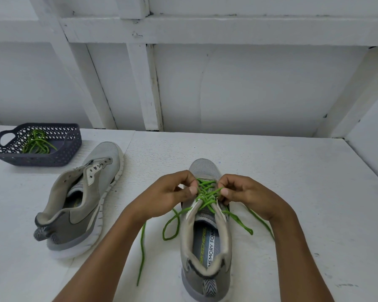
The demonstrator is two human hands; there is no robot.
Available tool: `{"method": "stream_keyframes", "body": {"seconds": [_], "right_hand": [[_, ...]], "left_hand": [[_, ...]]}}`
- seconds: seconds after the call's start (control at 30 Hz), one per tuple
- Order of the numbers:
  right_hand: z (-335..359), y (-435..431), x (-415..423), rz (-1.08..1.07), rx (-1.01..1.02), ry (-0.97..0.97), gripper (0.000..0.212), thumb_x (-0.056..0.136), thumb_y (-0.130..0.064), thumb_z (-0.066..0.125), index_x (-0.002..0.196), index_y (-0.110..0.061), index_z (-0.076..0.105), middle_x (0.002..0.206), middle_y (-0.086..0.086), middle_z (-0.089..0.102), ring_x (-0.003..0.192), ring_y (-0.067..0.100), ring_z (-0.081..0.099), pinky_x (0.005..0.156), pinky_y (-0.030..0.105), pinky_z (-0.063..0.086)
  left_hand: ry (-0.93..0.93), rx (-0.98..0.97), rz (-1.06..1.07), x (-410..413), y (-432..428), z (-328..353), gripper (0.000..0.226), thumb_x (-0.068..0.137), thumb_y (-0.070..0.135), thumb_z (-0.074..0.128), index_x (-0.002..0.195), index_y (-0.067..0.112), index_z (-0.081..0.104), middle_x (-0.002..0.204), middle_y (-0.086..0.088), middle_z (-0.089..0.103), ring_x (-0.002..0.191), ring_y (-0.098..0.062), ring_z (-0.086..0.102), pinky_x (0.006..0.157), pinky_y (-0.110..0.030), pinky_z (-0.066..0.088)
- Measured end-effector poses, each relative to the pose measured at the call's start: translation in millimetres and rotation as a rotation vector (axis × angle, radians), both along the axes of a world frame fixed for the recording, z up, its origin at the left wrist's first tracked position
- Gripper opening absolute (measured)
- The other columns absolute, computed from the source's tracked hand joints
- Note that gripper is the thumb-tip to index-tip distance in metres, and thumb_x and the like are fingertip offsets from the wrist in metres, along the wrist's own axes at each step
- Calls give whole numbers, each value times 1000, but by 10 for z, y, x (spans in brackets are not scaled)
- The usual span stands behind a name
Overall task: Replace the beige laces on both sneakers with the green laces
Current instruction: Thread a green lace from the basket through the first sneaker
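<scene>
- Left hand (172, 194) and right hand (247, 192): fingers curled narrow, each pinched green lace (206, 194) at eyelets of near sneaker (205, 243), which stood upright, toe away.
- 2 loose ends trailed on table (303, 175), 1 each side.
- Risks, as judged: uneven pull could leave 1 end too short; crossing could twist or miss eyelet; hard tug could slide sneaker.
- Other sneaker (83, 199) was unlaced, at left.
- Spare lace (37, 142) lay in basket (52, 159).
- Beige laces not visible.

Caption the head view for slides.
Left hand and right hand pinch the green lace on the near sneaker; unlaced sneaker and basket sit left.
</scene>
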State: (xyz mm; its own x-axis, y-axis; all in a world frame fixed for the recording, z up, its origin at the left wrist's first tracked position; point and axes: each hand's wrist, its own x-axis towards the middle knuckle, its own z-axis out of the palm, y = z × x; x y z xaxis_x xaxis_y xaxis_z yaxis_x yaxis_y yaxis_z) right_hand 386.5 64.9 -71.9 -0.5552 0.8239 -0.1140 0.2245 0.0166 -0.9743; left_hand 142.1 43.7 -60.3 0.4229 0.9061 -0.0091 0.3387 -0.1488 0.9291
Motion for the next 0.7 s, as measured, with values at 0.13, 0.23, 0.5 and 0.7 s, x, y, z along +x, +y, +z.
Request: {"method": "stream_keyframes", "body": {"seconds": [0.13,0.23,0.5,0.7], "right_hand": [[28,-7,-21,-1,42,-80,6,96,-17,62,93,-12,60,81,-2,64,78,12,59,75,32,49],[59,-5,-85,3,92,-193,13,93,-27,66,89,-15,64,76,-3,64,72,11,58,74,40,51],[116,-2,-63,-58,228,-285,12,91,-21,68,80,-22,66,79,2,70,77,20,64,83,47,51],[112,-22,-49,-112,256,-282,14,89,-18,70,77,-17,63,77,2,70,74,16,62,80,45,52]], "left_hand": [[79,42,5,-22,30,-21,9,89,27,66,90,30,57,92,1,63,71,-10,58,71,-27,51],[220,150,34,-9,37,-25,10,93,25,67,85,25,60,81,6,66,71,-9,60,68,-29,52],[197,286,164,24,-15,5,12,86,13,71,75,12,67,72,7,64,63,-4,54,57,-12,37],[266,297,176,-19,-36,12,15,85,6,68,71,11,64,69,5,61,57,-2,50,54,-13,36]]}}
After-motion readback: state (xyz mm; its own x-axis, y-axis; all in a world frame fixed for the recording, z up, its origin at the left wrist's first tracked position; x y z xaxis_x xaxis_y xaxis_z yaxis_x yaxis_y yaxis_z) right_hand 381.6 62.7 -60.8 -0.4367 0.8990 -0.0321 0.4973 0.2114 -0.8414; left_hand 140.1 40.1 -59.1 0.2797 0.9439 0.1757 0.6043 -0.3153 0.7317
